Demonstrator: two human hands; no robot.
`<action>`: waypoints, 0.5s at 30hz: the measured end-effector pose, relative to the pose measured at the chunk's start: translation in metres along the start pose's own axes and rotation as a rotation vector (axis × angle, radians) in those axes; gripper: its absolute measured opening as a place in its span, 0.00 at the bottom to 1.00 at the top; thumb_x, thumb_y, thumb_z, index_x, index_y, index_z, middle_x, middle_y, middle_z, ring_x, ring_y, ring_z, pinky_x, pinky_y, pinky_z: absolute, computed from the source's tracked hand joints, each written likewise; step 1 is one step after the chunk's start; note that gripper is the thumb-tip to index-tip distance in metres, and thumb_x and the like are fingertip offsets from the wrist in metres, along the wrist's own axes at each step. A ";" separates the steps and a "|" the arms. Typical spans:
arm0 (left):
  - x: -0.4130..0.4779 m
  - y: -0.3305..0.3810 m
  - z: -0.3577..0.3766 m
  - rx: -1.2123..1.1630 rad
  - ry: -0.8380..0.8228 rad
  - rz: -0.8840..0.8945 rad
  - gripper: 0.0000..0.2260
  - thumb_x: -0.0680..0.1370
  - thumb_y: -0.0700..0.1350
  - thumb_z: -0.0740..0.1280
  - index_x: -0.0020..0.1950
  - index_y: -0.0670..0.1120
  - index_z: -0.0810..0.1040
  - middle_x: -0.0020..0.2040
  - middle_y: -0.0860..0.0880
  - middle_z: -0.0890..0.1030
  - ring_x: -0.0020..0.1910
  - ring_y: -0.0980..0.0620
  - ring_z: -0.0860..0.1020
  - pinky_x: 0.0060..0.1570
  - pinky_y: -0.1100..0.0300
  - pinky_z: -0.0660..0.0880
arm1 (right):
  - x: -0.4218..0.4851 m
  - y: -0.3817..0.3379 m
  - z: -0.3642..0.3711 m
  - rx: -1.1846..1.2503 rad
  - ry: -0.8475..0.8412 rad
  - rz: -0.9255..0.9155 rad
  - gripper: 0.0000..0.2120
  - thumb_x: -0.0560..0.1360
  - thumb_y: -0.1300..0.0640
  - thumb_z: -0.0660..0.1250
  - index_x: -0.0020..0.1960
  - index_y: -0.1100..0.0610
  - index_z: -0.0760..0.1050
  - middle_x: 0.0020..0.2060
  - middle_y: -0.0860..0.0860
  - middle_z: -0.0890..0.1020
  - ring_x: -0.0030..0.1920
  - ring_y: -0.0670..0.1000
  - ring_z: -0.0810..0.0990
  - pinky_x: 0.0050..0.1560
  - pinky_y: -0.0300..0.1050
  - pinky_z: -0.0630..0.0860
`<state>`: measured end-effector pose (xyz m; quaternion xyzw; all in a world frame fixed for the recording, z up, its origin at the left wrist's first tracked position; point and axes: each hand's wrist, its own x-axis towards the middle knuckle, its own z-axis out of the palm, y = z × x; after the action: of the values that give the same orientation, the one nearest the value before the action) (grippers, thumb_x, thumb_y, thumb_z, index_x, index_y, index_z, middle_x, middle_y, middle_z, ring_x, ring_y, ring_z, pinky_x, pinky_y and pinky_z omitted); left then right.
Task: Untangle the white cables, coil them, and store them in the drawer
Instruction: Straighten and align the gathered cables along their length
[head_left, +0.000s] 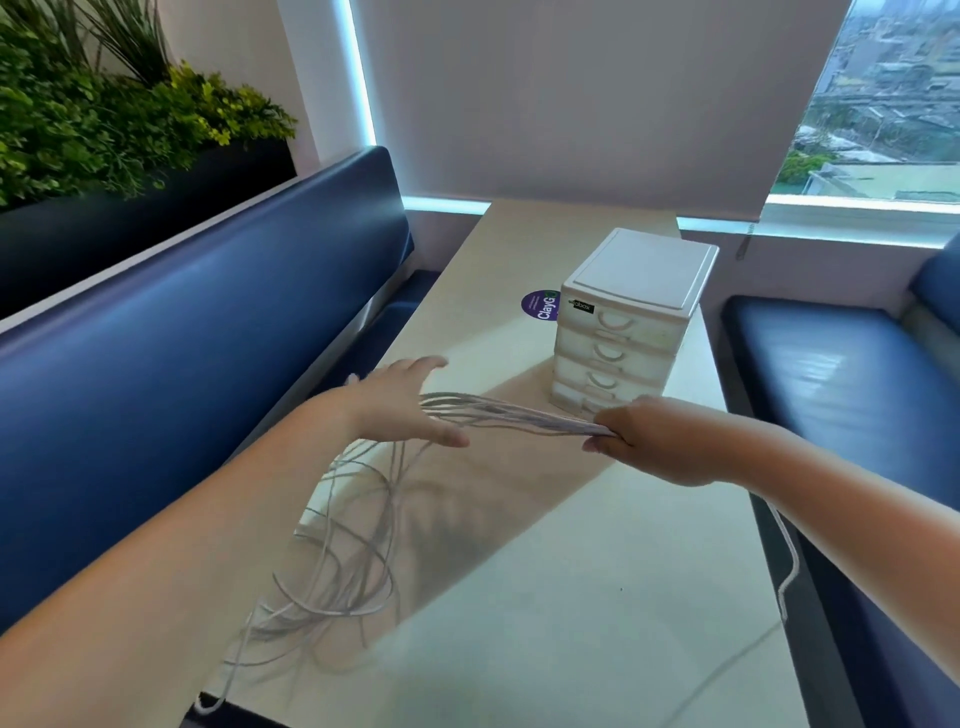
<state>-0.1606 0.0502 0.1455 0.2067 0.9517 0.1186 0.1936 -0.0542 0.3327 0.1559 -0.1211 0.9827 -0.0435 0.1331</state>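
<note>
A bundle of thin white cables (498, 415) stretches between my two hands above the table (597, 571). My right hand (649, 441) grips the gathered strands in a fist. My left hand (410, 405) is spread with straight fingers, and the strands fan out beside its palm. Blurred loops of the cables (343, 561) hang down below my left forearm to the table's near left edge. One strand (787, 561) dangles under my right wrist. A small white drawer unit (628, 317) with several shut drawers stands on the table just beyond my right hand.
A round purple sticker (540, 305) lies on the table left of the drawer unit. Blue padded benches (182, 332) run along both sides of the table. A planter with green foliage (104, 114) sits behind the left bench. A window is at the far right.
</note>
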 end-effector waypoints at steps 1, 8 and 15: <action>-0.004 0.021 -0.004 0.044 0.066 0.088 0.48 0.65 0.72 0.70 0.78 0.60 0.52 0.78 0.57 0.56 0.77 0.51 0.55 0.74 0.40 0.51 | 0.000 -0.006 -0.008 -0.015 -0.001 -0.005 0.17 0.81 0.42 0.53 0.37 0.49 0.66 0.33 0.49 0.73 0.34 0.50 0.71 0.39 0.48 0.70; -0.018 0.105 -0.006 -0.167 0.086 0.419 0.08 0.72 0.62 0.71 0.37 0.64 0.75 0.36 0.60 0.76 0.37 0.65 0.74 0.34 0.68 0.66 | 0.004 -0.039 -0.058 -0.118 0.047 -0.088 0.08 0.80 0.51 0.54 0.46 0.51 0.69 0.34 0.46 0.70 0.33 0.45 0.68 0.36 0.45 0.64; -0.018 0.080 -0.025 -0.059 0.490 0.472 0.32 0.66 0.77 0.57 0.32 0.46 0.69 0.27 0.53 0.71 0.28 0.55 0.68 0.31 0.55 0.64 | 0.016 -0.029 -0.055 0.010 0.217 -0.136 0.17 0.73 0.40 0.65 0.49 0.51 0.66 0.42 0.52 0.77 0.44 0.55 0.75 0.45 0.52 0.73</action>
<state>-0.1279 0.1091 0.1978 0.3810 0.8920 0.2337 -0.0679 -0.0772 0.3037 0.2078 -0.1814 0.9806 -0.0704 0.0232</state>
